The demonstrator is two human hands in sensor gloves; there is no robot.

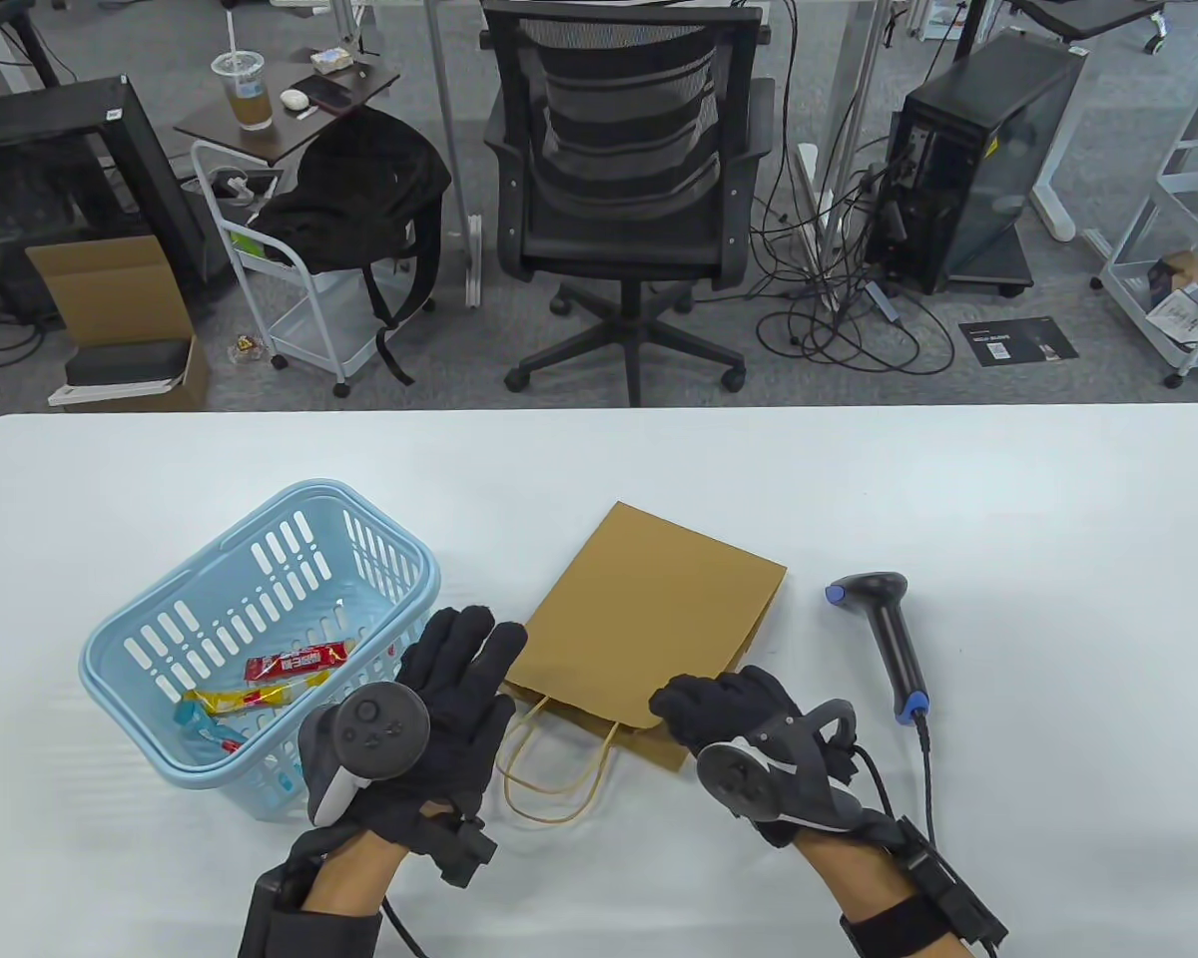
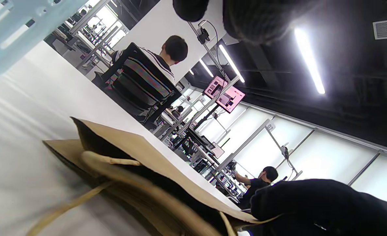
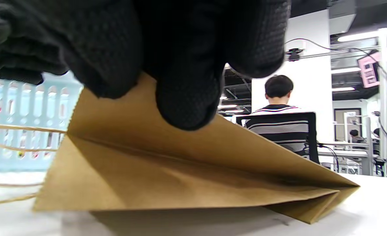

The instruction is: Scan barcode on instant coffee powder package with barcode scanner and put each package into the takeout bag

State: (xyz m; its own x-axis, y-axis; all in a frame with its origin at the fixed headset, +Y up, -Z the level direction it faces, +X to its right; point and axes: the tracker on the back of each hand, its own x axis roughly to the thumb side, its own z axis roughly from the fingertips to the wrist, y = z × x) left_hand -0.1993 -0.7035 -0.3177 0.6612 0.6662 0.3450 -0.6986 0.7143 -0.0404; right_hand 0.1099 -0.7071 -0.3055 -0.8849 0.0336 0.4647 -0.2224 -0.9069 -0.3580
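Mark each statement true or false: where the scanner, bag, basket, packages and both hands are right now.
1. The barcode scanner lies on the table, unheld. True.
2. The paper bag stands upright. False: it lies flat.
3. The right hand grips the bag's mouth edge. True.
4. The blue basket is right of the bag. False: left.
5. The packages are in the bag. False: they lie in the basket.
6. The left hand holds nothing. True.

Left wrist view: the brown paper bag (image 2: 141, 154) lay flat on the white table (image 2: 16, 131), mouth slightly parted, twine handles (image 2: 108, 160) foremost. A pale blue basket (image 2: 13, 26) occupied the upper left corner.
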